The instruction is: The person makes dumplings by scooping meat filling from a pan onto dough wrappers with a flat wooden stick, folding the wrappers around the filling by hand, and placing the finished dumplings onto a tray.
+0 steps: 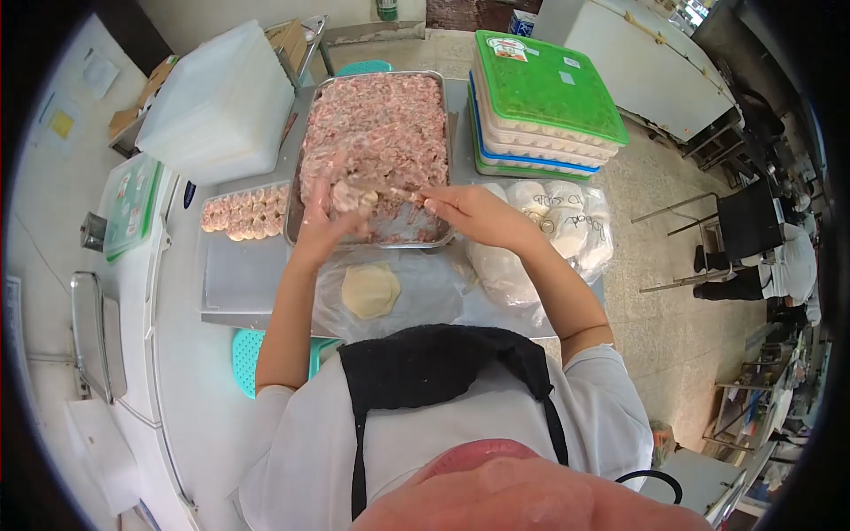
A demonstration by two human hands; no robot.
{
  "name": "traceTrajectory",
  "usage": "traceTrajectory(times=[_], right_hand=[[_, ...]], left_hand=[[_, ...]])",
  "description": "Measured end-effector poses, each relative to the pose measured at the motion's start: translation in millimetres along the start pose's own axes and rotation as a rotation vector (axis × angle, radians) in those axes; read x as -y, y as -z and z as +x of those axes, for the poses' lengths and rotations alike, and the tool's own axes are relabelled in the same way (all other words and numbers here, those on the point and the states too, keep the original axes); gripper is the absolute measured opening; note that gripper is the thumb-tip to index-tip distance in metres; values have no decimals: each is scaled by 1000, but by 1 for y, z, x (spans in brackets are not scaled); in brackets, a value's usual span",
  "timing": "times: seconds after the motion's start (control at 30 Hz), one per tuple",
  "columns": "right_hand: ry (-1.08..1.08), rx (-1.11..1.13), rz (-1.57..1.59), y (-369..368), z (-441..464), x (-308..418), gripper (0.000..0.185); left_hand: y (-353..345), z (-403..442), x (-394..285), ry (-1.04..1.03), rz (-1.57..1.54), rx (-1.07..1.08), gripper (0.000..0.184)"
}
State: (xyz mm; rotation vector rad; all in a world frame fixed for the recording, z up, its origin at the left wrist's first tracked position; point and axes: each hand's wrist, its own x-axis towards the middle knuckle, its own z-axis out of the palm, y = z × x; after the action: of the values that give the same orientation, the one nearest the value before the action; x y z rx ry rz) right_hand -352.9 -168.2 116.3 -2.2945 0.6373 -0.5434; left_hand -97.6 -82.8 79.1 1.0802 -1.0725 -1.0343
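Note:
My left hand is closed around a filled dumpling, its fingers partly covering it, over the near part of a metal tray of minced meat filling. From the right, my right hand grips a thin spatula, whose tip reaches the dumpling. Just below the tray, a stack of round pale wrappers lies on a clear plastic bag. To the left of the meat, a plastic tray holds rows of finished dumplings.
Stacked translucent containers stand at the back left. On the right are stacked dumpling boxes with a green lid and bags of white rounds. A teal stool is under the table's left edge; a person is far right.

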Motion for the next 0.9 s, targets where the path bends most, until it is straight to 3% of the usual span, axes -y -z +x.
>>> traceTrajectory(times=[0.03,0.1,0.17,0.3,0.37,0.4,0.47,0.57,0.6,0.67,0.7,0.77,0.8,0.87,0.9], right_hand=[[-13,71,12,8,-2,4,36],[-24,143,26,12,-8,2,36],[113,77,-15,2,-12,-6,36],[94,163,93,-9,-2,-39,36],[199,106,-52,-8,7,-64,34],[204,110,-49,-8,6,-59,34],[161,-142,-396,-8,5,-39,28],[237,-157,-382,-31,9,-37,26],[235,-152,-381,-38,11,-54,26],[-36,105,-775,-40,20,-98,24],[-31,105,-775,-36,15,-97,24],[-62,-72,-424,-22,3,-83,26],[-65,-60,-428,-17,0,-72,26],[8,-96,40,-7,-3,-46,29],[8,-80,37,-10,-3,-33,29]], left_hand=[[-8,2,-8,-258,453,8,63],[-17,7,-22,-373,616,36,64],[-18,11,-28,-41,526,290,50],[-17,12,-23,123,481,281,37],[-17,10,-13,209,483,150,33],[-10,11,-1,211,484,144,33],[10,20,23,292,281,29,41],[15,20,27,213,342,55,48],[13,15,26,217,339,53,48],[7,9,15,228,526,-97,60],[9,4,7,227,527,-101,60],[11,-6,-7,144,672,-22,72],[10,-9,-11,150,661,-25,72],[8,-7,-21,-350,878,139,68],[7,-8,-28,-343,869,126,68]])
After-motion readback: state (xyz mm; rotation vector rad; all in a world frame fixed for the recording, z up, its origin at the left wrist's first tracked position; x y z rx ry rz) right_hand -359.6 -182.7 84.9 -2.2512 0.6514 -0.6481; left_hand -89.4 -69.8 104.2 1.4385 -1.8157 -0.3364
